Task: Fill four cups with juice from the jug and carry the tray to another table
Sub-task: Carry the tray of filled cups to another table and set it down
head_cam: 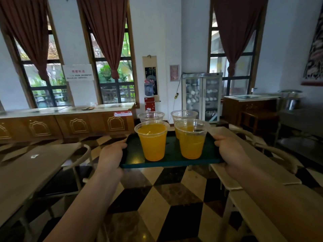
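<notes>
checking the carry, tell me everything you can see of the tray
The tray is a dark green rectangular one, plastic by its look, with a low raised rim. It is held roughly level in the air above the checkered floor. The left hand and right hand grip its short sides. Four clear cups stand on it, at least three holding orange juice.

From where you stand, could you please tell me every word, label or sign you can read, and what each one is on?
White notice between the two left windows: red heading and smaller lines, too blurred to read.
Red and white sticker on the wooden counter's edge: too small to read.
Hanging scroll on the wall: no legible text.
Cups and tray: no markings visible.
So nothing can be quoted.
</notes>
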